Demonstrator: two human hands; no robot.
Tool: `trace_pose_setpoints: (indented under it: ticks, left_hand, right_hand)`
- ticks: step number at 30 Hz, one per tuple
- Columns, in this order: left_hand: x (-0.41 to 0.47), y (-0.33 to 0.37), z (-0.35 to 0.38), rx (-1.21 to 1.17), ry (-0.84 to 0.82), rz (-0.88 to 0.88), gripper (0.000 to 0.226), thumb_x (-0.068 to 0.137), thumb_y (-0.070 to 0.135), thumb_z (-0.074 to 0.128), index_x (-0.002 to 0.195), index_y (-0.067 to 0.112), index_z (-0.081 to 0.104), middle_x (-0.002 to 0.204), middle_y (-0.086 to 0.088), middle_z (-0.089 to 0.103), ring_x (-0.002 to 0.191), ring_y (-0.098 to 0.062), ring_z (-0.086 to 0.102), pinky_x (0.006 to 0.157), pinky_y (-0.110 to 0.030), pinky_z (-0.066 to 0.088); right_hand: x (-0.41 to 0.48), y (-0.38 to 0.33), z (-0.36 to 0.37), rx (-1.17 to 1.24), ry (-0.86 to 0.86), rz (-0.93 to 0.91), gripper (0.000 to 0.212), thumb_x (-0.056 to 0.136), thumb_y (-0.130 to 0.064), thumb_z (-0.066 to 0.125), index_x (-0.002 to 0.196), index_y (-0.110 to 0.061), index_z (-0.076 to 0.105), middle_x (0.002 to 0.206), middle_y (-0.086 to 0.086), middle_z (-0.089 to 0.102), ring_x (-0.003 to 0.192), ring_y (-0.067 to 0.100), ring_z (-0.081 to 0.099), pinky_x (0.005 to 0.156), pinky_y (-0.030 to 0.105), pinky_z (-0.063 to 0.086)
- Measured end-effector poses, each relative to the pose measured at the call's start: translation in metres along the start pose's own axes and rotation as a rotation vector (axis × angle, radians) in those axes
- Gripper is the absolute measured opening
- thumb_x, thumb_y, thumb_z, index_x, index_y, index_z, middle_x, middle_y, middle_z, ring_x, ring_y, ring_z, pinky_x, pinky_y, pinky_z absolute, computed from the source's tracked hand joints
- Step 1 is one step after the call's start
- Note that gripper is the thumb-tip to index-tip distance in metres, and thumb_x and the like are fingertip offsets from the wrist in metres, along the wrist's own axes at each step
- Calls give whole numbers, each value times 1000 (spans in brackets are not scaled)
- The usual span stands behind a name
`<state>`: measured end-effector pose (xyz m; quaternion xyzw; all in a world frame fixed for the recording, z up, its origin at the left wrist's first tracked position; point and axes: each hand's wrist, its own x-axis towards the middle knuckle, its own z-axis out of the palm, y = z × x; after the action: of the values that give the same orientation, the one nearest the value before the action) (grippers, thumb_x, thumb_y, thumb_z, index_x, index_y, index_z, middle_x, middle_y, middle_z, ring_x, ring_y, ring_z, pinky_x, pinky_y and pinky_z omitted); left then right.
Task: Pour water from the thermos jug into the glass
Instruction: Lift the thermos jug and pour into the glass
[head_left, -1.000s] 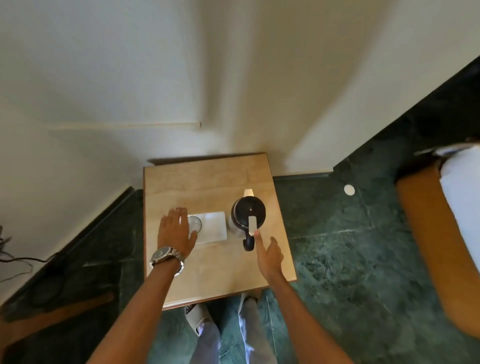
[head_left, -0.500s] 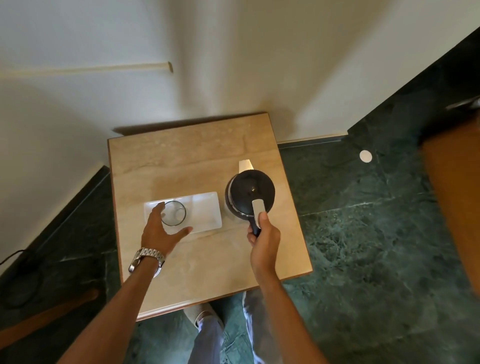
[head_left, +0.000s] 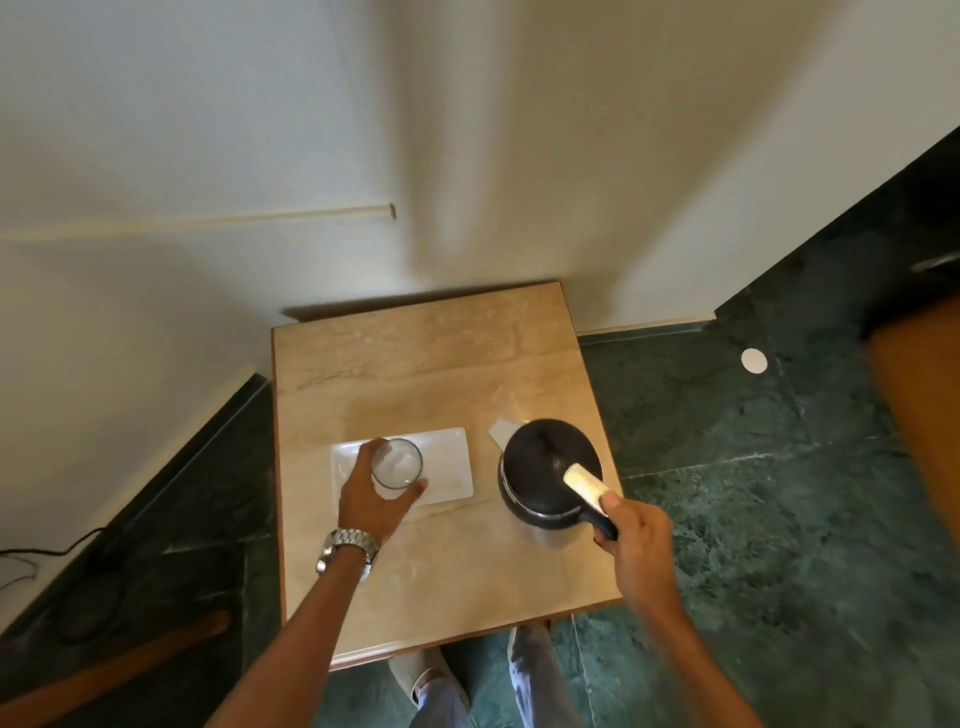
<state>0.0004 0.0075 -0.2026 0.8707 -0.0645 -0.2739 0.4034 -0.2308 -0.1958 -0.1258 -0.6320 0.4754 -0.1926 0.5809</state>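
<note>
A black-lidded thermos jug (head_left: 545, 467) with a silver spout and a pale lever is near the table's right edge. My right hand (head_left: 636, 535) is closed round its black handle, and the jug looks tilted, raised slightly toward me. A clear glass (head_left: 396, 463) stands upright on a white rectangular tray (head_left: 452, 467) at the table's left centre. My left hand (head_left: 371, 499), with a metal watch at the wrist, wraps thumb and fingers round the glass from the near side.
The small beige stone-topped table (head_left: 415, 374) stands against a white wall, over a dark green floor. A brown wooden piece (head_left: 919, 441) lies at the right. My legs and shoes (head_left: 415, 675) are under the near edge. Cables (head_left: 52, 551) trail at the left.
My right hand went from reaching to gripping the jug handle, and the jug has turned and tipped. My left hand has closed more round the glass. The view has shifted.
</note>
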Motion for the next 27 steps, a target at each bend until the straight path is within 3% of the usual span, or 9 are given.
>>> trace_pose_setpoints:
  ticks: [2,4,10,14,17,20,24,27]
  left_hand:
    - [-26,29,-14,-38,-14,44,76,58,39,93,118,51,48,113,24,61,104,-8,61,86,-30,54]
    - [-56,63,-30,-63,-57,68,77,56,38,93,116,56,48,110,30,58,102,-1,59,86,-24,52]
    - [-137,151,-82,-9,-214,187,82,51,48,88,122,52,47,114,33,55,110,-4,59,94,-30,55]
    - [-174,178,-107,-1,-230,204,80,51,41,89,120,50,49,114,27,60,111,-11,63,90,-31,60]
    - [-197,200,-127,22,-225,211,78,53,37,89,121,46,52,117,18,63,112,-13,63,92,-34,60]
    - [-215,212,-138,24,-190,192,78,55,32,90,124,40,54,117,13,64,111,-16,63,93,-37,59]
    - [-232,219,-146,25,-122,144,76,57,32,89,124,36,55,113,12,66,106,-15,65,92,-33,59]
    - [-241,219,-147,8,-113,119,76,59,30,90,127,31,55,120,5,67,110,-18,65,96,-39,58]
  right_hand:
    - [-8,-26,-18,-46,-56,-12,59,76,-56,58,57,-1,65,49,3,53,53,22,50,58,42,44]
    - [-20,-57,-35,-101,-110,3,52,76,-57,56,53,-11,64,48,3,48,52,21,46,58,41,43]
    - [-49,-159,-73,-290,-260,-70,55,73,-63,55,43,-17,55,40,-1,41,43,13,40,50,33,33]
    - [-65,-219,-83,-406,-389,-148,61,77,-65,54,38,-18,56,34,-2,43,35,8,39,44,24,31]
    - [-73,-255,-86,-494,-466,-218,63,91,-50,65,38,-19,55,36,-2,45,38,11,40,49,29,35]
    - [-72,-272,-85,-613,-534,-271,58,94,-42,63,42,-19,55,41,-1,47,41,14,39,52,33,34]
    - [-70,-288,-77,-702,-583,-345,64,89,-60,57,44,-13,56,42,3,48,41,11,41,50,31,37]
    - [-65,-299,-68,-784,-643,-422,72,85,-72,51,49,-10,61,46,10,55,41,8,46,49,20,38]
